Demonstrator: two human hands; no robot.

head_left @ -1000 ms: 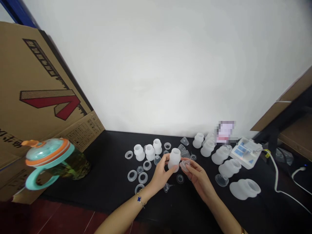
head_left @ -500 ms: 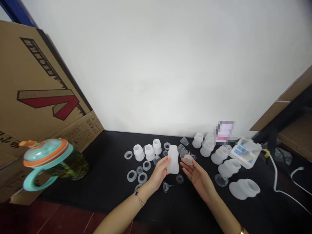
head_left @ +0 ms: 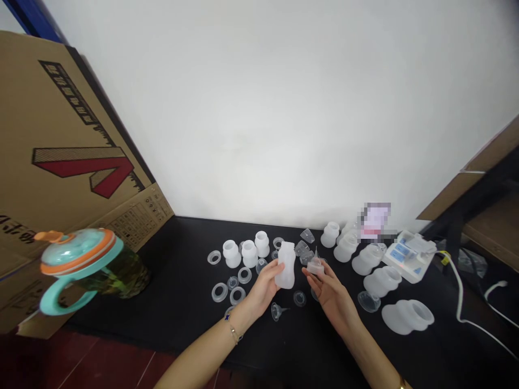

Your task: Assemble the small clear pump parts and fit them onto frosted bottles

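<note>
Between its thumb and fingers my left hand grips a small white baby bottle, roughly upright with its neck at the top. My right hand is closed on a translucent nipple assembly, a ring with a thin tip pointing up. The two parts are apart, a short gap between them. Below the hands, a clear funnel-shaped piece lies on its side near a round clear piece. Clear caps lie just behind the hands.
Several white bottles and loose rings are on the black table at left. More bottles and a white device with a cable are at right. A teal-lidded jug and a cardboard box stand far left.
My right hand has turned the nipple assembly so that its tip now points up. My left hand has tilted the bottle slightly; it stays in the grip.
</note>
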